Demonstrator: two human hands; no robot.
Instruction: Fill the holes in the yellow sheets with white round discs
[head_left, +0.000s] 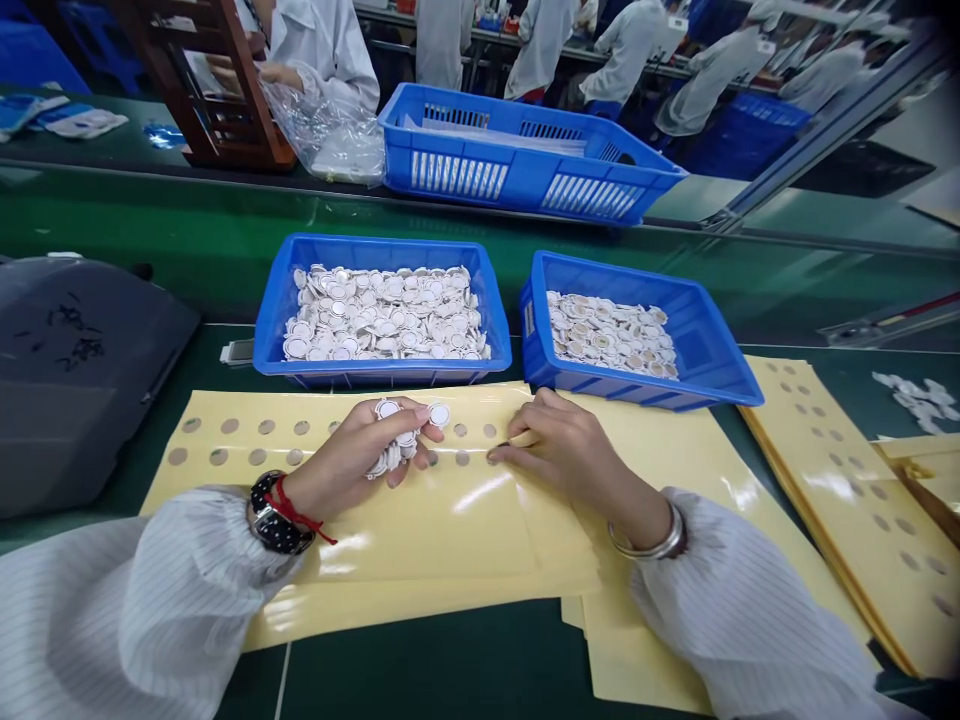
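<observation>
My left hand (367, 440) is closed round a bunch of small white round pieces (394, 450) with ringed faces. One more white piece (439, 414) sticks out between its thumb and fingertips. My right hand (555, 440) pinches a small dark-edged round disc (496, 452) at the surface of a glossy yellow sheet (420, 520). Two rows of greyish round discs (266, 427) run along this sheet, partly covered by my left hand. Beyond my hands, one blue bin (382, 368) is filled with white round pieces, and a second blue bin (645, 392) holds similar ones.
More yellow sheets with discs (847, 470) are stacked at the right, near loose white pieces (915, 400). A grey case (82, 380) stands at the left. On the ledge behind sit a blue basket (517, 165) and a brown wooden frame (217, 90). Co-workers in white coats work beyond.
</observation>
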